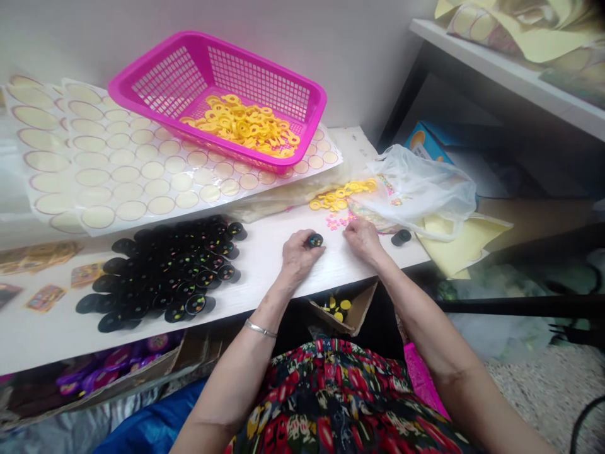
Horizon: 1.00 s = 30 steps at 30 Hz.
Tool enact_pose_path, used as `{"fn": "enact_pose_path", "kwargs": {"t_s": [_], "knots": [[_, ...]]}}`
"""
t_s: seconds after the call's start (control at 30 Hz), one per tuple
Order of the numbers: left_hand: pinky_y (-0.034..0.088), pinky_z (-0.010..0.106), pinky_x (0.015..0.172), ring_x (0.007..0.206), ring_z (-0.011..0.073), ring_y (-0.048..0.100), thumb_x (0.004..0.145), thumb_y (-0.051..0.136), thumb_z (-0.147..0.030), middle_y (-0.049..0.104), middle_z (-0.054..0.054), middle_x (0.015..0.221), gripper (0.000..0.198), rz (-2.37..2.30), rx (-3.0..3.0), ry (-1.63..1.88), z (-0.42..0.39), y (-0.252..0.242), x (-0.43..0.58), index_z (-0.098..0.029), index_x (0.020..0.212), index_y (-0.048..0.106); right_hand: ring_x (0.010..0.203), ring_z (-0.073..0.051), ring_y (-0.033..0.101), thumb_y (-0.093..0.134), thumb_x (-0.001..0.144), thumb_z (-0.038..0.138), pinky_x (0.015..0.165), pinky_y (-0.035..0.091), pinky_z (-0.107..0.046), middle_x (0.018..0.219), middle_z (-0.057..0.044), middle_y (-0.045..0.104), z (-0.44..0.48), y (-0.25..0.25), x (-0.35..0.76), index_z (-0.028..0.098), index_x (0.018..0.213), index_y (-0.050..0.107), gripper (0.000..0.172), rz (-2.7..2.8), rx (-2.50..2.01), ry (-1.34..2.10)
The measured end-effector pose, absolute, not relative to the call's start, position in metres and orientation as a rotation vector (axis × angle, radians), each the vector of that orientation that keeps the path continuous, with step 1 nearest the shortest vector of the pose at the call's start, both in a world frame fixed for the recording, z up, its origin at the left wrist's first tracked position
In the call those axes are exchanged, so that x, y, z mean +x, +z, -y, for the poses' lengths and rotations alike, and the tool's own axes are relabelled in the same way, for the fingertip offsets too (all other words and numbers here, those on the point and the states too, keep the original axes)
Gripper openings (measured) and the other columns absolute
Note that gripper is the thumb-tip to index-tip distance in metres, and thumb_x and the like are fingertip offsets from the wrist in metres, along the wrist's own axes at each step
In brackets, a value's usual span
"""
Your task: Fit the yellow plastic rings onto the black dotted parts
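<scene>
My left hand rests on the white table, fingers curled round a small black cylinder with a colourful top. My right hand lies just right of it, fingertips pinched down by a scatter of tiny pink pieces; what it pinches is too small to make out. A small heap of yellow rings lies just beyond the hands. To the left stands a dense pile of black cylinders. One lone black cylinder sits right of my right hand.
A pink basket with yellow rings leans on sticker sheets at the back. A clear plastic bag lies at the table's right end. A cardboard box with yellow pieces sits under the table edge. A shelf stands right.
</scene>
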State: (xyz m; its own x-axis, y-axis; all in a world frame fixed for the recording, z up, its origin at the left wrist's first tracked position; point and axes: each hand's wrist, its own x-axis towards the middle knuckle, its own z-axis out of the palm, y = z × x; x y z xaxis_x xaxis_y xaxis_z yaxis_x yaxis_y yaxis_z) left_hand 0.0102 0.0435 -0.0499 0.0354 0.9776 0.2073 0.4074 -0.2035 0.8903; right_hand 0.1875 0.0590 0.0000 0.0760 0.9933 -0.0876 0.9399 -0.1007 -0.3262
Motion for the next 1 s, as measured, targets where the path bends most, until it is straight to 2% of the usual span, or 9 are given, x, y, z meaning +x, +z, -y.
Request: {"fn": "enact_pose_path", "kwargs": {"t_s": [0.2, 0.37, 0.53, 0.73, 0.87, 1.0], "knots": [[0.045, 0.028, 0.069, 0.075, 0.0149, 0.056, 0.060, 0.072, -0.024, 0.063, 0.001, 0.085, 0.033, -1.404, 1.708, 1.150, -0.044, -0.053, 0.009, -0.021, 0.092, 0.064, 0.085, -0.022, 0.059, 0.043, 0.079, 0.021, 0.066, 0.039, -0.028, 0.090, -0.013, 0.067, -0.060, 0.007, 0.187, 0.014, 0.082, 0.068, 0.026, 2.168, -2.139, 0.418], [0.045, 0.029, 0.071, 0.078, 0.0156, 0.056, 0.061, 0.072, -0.025, 0.063, 0.001, 0.088, 0.033, -1.389, 1.727, 1.155, -0.044, -0.053, 0.009, -0.021, 0.093, 0.063, 0.083, -0.020, 0.059, 0.050, 0.075, 0.022, 0.068, 0.039, -0.027, 0.086, -0.009, 0.068, -0.064, 0.004, 0.190, 0.016, 0.077, 0.068, 0.019, 1.983, -2.194, 0.483], [0.045, 0.028, 0.072, 0.078, 0.0151, 0.056, 0.062, 0.071, -0.024, 0.063, 0.001, 0.087, 0.032, -1.387, 1.736, 1.140, -0.043, -0.052, 0.009, -0.021, 0.093, 0.063, 0.078, -0.018, 0.057, 0.049, 0.078, 0.023, 0.069, 0.039, -0.026, 0.078, -0.007, 0.065, -0.060, -0.005, 0.199, 0.015, 0.072, 0.065, 0.019, 1.992, -2.002, 0.513], [0.045, 0.028, 0.072, 0.077, 0.0148, 0.055, 0.060, 0.072, -0.025, 0.063, 0.001, 0.086, 0.033, -1.415, 1.713, 1.130, -0.043, -0.052, 0.010, -0.020, 0.092, 0.064, 0.086, -0.021, 0.054, 0.050, 0.076, 0.016, 0.074, 0.039, -0.030, 0.086, -0.009, 0.062, -0.049, -0.007, 0.194, 0.015, 0.077, 0.062, 0.012, 2.083, -1.918, 0.381], [0.044, 0.028, 0.069, 0.074, 0.0143, 0.054, 0.060, 0.073, -0.028, 0.062, 0.001, 0.084, 0.034, -1.419, 1.728, 1.128, -0.043, -0.052, 0.010, -0.020, 0.091, 0.064, 0.079, -0.017, 0.053, 0.048, 0.079, 0.018, 0.075, 0.040, -0.028, 0.079, -0.005, 0.059, -0.045, 0.003, 0.178, 0.017, 0.076, 0.058, 0.010, 2.050, -1.607, 0.471], [0.043, 0.027, 0.067, 0.072, 0.0139, 0.053, 0.064, 0.069, -0.031, 0.061, 0.000, 0.078, 0.025, -1.415, 1.770, 1.112, -0.041, -0.048, 0.011, -0.021, 0.087, 0.064, 0.074, -0.015, 0.053, 0.047, 0.080, 0.018, 0.070, 0.039, -0.026, 0.077, -0.002, 0.056, -0.043, 0.016, 0.159, 0.018, 0.076, 0.056, 0.010, 2.110, -1.396, 0.563]]}}
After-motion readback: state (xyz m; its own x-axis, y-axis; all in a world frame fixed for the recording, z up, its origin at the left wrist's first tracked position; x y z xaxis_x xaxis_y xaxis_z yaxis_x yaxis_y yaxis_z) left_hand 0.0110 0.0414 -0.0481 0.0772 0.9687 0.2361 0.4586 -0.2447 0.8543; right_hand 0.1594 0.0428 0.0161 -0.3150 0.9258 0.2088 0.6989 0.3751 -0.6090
